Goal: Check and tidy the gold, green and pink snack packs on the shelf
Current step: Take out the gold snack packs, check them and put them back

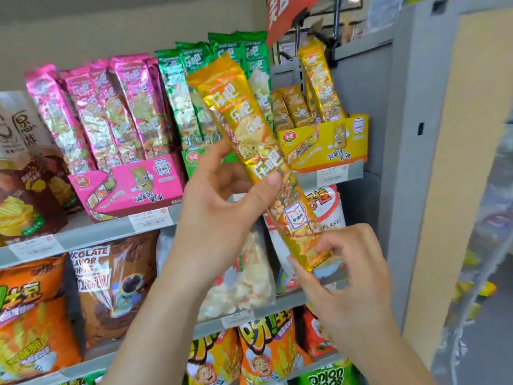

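A long gold snack pack slants in front of the shelf, top end up and to the left. My left hand grips its middle with the thumb across the front. My right hand pinches its bottom end. Behind it, more gold packs stand in a yellow display box at the right. Green packs stand in the middle, their box mostly hidden by my left hand. Pink packs stand in a pink display box at the left.
A brown chip bag stands left of the pink box. Lower shelves hold orange, brown and clear snack bags. A grey shelf upright and a beige panel bound the right side. A red sign hangs above.
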A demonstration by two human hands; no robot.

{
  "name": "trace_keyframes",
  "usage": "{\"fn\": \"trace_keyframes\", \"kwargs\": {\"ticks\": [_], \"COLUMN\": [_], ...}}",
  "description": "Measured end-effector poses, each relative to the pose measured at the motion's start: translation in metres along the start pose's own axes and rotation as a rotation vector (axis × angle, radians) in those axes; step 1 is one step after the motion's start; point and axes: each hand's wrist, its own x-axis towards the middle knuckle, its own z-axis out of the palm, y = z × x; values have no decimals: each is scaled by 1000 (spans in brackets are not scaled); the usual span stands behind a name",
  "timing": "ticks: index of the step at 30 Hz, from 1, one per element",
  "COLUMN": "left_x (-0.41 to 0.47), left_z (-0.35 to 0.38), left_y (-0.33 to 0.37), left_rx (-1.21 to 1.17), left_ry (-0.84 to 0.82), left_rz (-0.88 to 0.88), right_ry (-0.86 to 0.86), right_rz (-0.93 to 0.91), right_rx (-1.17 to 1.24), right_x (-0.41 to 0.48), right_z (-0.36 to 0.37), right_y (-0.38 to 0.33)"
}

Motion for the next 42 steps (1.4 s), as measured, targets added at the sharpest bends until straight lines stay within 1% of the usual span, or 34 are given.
{"fn": "trace_keyframes", "kwargs": {"ticks": [3,6,9,13,15,18,21,24,27,29,30,32,33,35,36,37,38,40,41,42], "left_x": [21,49,87,140,162,187,201,210,213,216,217,220,222,225,228,230,234,243,246,250], "left_z": [11,26,41,63,73,88,99,103,105,104,103,101,102,105,108,110,113,116,118,118], "left_y": [12,25,38,50,51,42,27,11,-6,-17,-21,-25,-25,-23,-23,-21,-20,-16,-13,-10], "left_rx": [94,141,144,281,391,629,884,965,940,904,883,863,878,963,984,951,845,511,367,284], "left_ry": [-10,-13,7,76,110,124,115,41,-98,-171,-187,-193,-189,-169,-138,-92,-34,90,146,180], "left_rz": [67,170,270,378,423,443,363,250,92,-70,-146,-242,-268,-261,-247,-242,-260,-329,-339,-323], "right_ry": [5,68,151,199,168,19,-105,-155,-167,-180,-193,-237,-260,-294,-304,-314,-328,-349,-352,-346], "right_rz": [-20,-89,-134,-155,-130,-75,-32,-52,-58,-62,-69,-87,-103,-138,-149,-156,-161,-162,-157,-147], "right_rx": [-56,-45,-115,-227,-294,-402,-483,-486,-483,-494,-510,-565,-596,-651,-671,-689,-705,-710,-694,-670], "right_x": [21,58,102,159,180,196,195,191,192,193,192,192,191,192,192,193,194,196,197,199], "right_z": [-7,-11,-14,-13,-10,-5,-2,0,1,2,2,3,4,4,4,3,3,2,1,-1], "right_y": [1,3,8,16,20,30,40,46,50,54,56,60,62,65,66,66,65,65,64,64]}}
